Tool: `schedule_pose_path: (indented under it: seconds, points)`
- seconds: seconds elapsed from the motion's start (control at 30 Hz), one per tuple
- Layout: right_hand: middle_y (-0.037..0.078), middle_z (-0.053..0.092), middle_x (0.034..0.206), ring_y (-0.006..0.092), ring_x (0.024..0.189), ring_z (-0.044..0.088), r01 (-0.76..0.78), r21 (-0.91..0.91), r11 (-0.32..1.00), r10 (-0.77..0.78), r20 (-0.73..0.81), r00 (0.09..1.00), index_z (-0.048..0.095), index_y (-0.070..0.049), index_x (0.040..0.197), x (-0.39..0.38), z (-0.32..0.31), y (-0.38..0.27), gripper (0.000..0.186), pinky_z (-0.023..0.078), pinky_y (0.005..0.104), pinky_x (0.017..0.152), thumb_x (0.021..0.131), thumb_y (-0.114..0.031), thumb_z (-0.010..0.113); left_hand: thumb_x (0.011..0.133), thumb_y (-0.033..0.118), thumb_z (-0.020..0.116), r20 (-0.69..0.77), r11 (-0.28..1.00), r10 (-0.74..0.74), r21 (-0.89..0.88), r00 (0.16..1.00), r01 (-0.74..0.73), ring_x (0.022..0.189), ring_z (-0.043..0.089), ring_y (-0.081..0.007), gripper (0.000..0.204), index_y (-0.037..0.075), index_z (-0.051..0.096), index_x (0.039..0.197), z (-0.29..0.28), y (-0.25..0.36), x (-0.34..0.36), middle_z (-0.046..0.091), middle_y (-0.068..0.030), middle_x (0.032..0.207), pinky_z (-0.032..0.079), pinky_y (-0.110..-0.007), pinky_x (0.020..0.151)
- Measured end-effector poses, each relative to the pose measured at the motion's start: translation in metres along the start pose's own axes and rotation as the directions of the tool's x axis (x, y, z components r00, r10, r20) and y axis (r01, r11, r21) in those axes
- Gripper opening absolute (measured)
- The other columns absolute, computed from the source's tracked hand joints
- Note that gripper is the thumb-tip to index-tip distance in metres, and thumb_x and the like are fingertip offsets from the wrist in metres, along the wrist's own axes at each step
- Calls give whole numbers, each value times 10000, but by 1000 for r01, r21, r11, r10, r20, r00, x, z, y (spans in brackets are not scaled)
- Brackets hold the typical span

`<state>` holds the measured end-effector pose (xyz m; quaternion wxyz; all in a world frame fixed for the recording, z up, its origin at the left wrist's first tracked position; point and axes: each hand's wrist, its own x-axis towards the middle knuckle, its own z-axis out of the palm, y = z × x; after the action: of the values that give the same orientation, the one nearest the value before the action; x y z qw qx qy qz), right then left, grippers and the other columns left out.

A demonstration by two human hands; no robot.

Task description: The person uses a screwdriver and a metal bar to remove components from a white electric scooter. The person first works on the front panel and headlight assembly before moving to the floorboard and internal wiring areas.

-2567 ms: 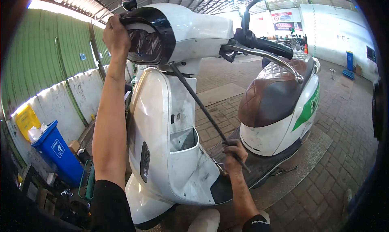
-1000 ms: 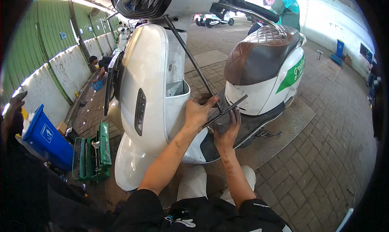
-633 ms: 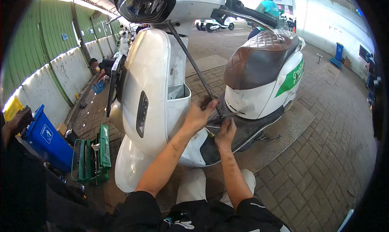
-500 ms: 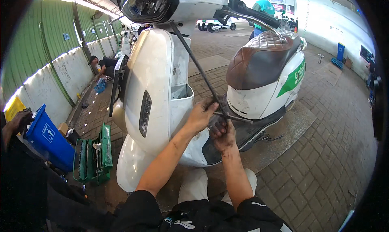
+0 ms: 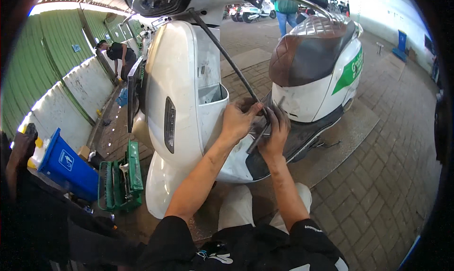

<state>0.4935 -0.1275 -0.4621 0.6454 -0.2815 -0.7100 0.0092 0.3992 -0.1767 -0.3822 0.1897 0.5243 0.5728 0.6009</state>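
Note:
A white scooter (image 5: pixel 177 105) stands before me. From under its handlebar a long dark cable or hose (image 5: pixel 222 48) slants down to my hands, above the footboard. My left hand (image 5: pixel 238 123) is closed, pinching the cable near its lower end between thumb and fingers. Close beside it, my right hand (image 5: pixel 275 134) has its fingers bent round a short, thin dark strip or rod (image 5: pixel 256 142), which crosses behind the fingers at a slant. Whether the strip is joined to the cable is hidden by my fingers.
An open green toolbox (image 5: pixel 120 178) and a blue bin (image 5: pixel 68 162) stand at left. The brown seat (image 5: pixel 307 58) rises beyond my right hand. A person in black (image 5: pixel 118 53) bends by the left wall; another in blue jeans (image 5: pixel 286 22) stands behind the scooter. A metal plate (image 5: pixel 345 133) lies underneath.
The strip has swung from nearly level to a steep slant as my right hand turned and rose. My left hand stays on the cable. The person at left has got up from low down.

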Motion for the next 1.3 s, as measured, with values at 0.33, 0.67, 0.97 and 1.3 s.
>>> schedule_pose_path:
  seconds: [0.33, 0.67, 0.97, 1.3]
  points:
    - [95, 581, 697, 185, 600, 561, -649, 515, -559, 132, 829, 544, 551, -25, 908, 13, 8, 34, 453, 458, 300, 564, 824, -467, 498, 876, 178, 509, 46, 983, 106, -153, 993, -98, 831, 574, -170, 257, -23, 542, 1033, 16, -8, 9, 610, -100, 899, 449, -278, 781]
    - [225, 414, 1162, 332, 1086, 417, -424, 594, 683, 450, 114, 886, 424, 39, 1120, -29, 11, 19, 453, 350, 408, 904, 731, -93, 613, 836, 188, 581, -193, 997, 26, -65, 981, -40, 780, 550, -139, 262, -52, 557, 938, 16, -18, 9, 598, -84, 855, 436, -259, 726]
    - [188, 507, 1108, 329, 1045, 475, -11, 187, 982, 22, -53, 998, 548, -26, 1032, 4, 11, 21, 310, 386, 384, 858, 732, -55, 618, 828, 249, 593, -109, 1000, 7, 10, 994, -6, 715, 536, -126, 283, -26, 563, 885, 11, -7, 13, 588, -55, 761, 424, -246, 682]
    - [127, 540, 846, 224, 789, 524, -696, 704, 142, 601, 498, 625, 504, 65, 941, -3, 21, 17, 436, 413, 308, 742, 863, -363, 473, 852, 189, 549, -35, 979, 17, -200, 999, -23, 856, 578, -182, 286, -38, 527, 1025, 7, -12, 17, 603, -126, 936, 457, -297, 798]
